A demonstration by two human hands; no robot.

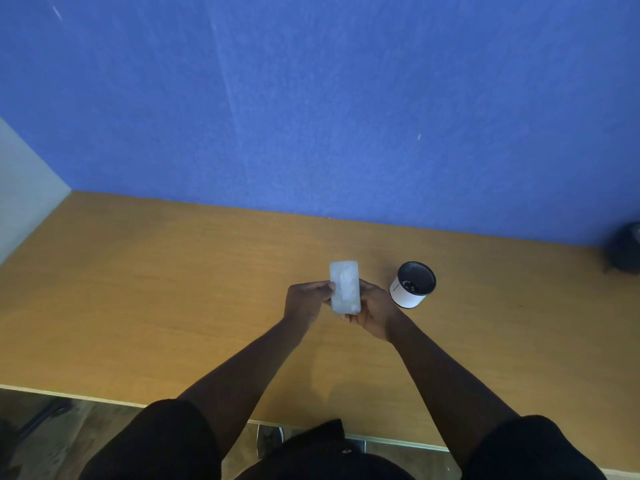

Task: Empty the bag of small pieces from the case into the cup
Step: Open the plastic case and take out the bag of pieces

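Note:
A small translucent white case (344, 286) is held upright above the middle of the wooden table (173, 289). My left hand (306, 301) pinches its left edge. My right hand (372, 313) cups it from below and from the right. Pale lumps show through the case wall; whether they are the bag of small pieces I cannot tell. The cup (412, 285), white outside and dark inside, stands open on the table just right of my right hand, a short gap away. A few light specks show inside it.
A blue wall (311, 98) rises directly behind the table. A dark rounded object (625, 249) sits at the far right edge by the wall. The table's front edge runs close to my body, with floor below at the left.

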